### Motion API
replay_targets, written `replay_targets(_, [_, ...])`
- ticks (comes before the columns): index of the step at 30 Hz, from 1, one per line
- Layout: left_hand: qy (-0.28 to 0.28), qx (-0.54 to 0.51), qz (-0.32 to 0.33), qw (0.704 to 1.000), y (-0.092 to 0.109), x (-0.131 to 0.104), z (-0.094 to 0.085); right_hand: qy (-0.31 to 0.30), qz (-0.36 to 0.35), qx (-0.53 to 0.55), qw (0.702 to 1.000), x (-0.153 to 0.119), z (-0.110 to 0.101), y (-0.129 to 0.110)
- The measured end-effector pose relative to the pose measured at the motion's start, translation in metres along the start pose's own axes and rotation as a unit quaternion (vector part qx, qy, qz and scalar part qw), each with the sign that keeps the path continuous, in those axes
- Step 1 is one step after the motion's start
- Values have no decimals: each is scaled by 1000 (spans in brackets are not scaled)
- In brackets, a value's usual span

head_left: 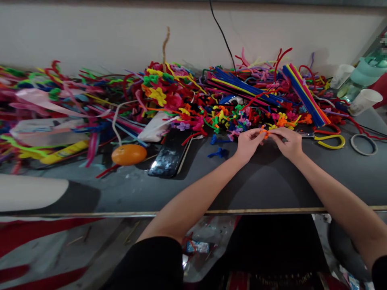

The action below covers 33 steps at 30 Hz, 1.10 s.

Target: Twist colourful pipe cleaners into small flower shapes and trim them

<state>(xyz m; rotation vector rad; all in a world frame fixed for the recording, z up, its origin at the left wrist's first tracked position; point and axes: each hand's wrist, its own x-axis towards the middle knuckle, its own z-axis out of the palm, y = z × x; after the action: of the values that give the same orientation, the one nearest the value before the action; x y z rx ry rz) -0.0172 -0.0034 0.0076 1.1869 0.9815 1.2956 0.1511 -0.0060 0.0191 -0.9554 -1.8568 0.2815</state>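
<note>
Both hands meet over the dark table, close to the pile of pipe cleaners. My left hand (249,141) pinches one side of a small orange pipe cleaner (265,133) bent into loops. From the other side my right hand (287,141) pinches the same piece, its thumb and forefinger closed. Fingers cover part of the orange shape. Just left of my left hand lie blue pipe cleaner pieces (219,152). Small multicoloured pipe cleaner flowers (222,117) are heaped beyond the hands.
Bundled straight pipe cleaners (306,96) lie on the pile. Left of my arms are a phone (169,155) and an orange fruit (129,154). Yellow-handled scissors (331,141), a grey tape ring (363,144) and paper cups (365,100) are at right. The table's edge (266,210) runs beneath my forearms.
</note>
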Motion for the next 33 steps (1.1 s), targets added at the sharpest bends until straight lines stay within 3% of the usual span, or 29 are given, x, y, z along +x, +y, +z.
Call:
replay_targets(25, [-8,1,6,1000,-6,1,-1,4,-22,-27,999,-3,4,-1])
replay_targets(30, [4,-9,17,1000,-9,3,-3,13,31,31,999,-2,6,1])
replay_targets(33, [12,-3,27,1000,-11,4,-3,-9,120,130,984,1,5,4])
